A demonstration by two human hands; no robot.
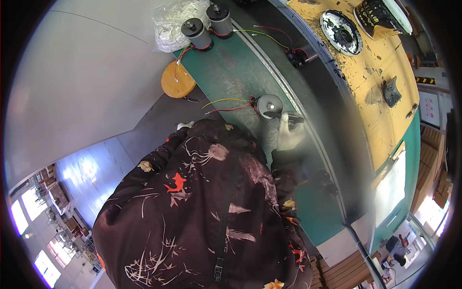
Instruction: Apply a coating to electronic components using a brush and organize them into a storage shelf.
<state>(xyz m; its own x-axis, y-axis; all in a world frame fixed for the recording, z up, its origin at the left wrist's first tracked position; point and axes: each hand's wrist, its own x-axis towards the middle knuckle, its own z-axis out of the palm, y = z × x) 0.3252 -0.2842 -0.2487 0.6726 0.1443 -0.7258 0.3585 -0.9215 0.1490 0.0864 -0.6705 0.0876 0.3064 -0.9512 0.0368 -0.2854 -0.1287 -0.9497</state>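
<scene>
My right hand, in a whitish glove, is closed on a slim black pen-like tool. The tool's tip lies at the edge of a motor standing upright on the green bench top. Its round grey end faces up, with a bright shaft in the middle. Yellow and red wires run from the motor's left side toward the bench edge. Of my left hand only a small pale part shows past the dark patterned garment, at the left; its fingers are hidden.
Two grey motors stand at the far end beside a clear plastic bag. A round wooden stool is left of the bench. Beyond a metal rail, a yellow board bears a paint-smeared lid and black tub.
</scene>
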